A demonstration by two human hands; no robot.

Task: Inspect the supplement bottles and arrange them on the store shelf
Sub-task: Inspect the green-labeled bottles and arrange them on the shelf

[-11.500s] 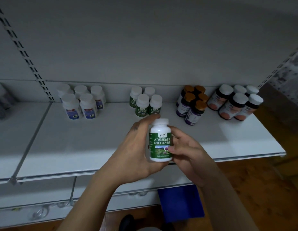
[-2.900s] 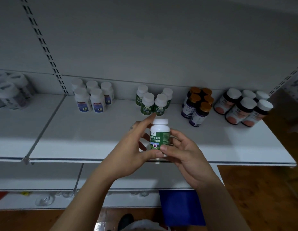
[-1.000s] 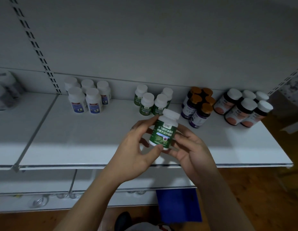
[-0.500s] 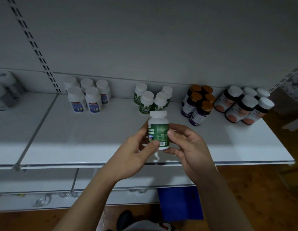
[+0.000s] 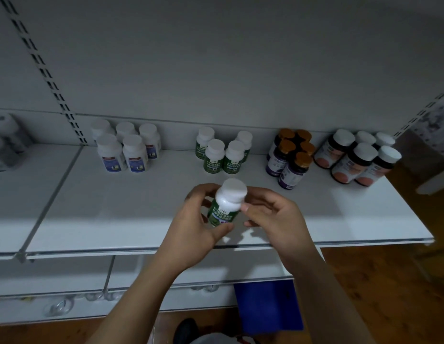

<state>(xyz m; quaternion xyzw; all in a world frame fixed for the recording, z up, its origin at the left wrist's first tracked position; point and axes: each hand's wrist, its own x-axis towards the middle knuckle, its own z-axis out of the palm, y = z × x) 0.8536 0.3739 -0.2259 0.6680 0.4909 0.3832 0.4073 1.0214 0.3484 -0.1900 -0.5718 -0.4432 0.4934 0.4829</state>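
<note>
A white-capped bottle with a green label (image 5: 227, 204) is held above the front of the white shelf (image 5: 121, 209), tilted with its cap toward me. My left hand (image 5: 196, 224) grips its lower body, thumb under the label. My right hand (image 5: 273, 217) pinches it at the neck from the right. Several matching green bottles (image 5: 222, 155) stand at the back of the shelf, directly beyond the held one.
Blue-labelled white bottles (image 5: 126, 150) stand at the back left. Purple bottles with orange caps (image 5: 290, 157) and dark bottles with pink labels (image 5: 357, 157) stand at the back right. A lower shelf (image 5: 66, 276) and a blue bin (image 5: 268, 306) lie below.
The bottle has tipped from upright so that its cap faces me. Both hands kept their hold and sit slightly lower than half a second ago.
</note>
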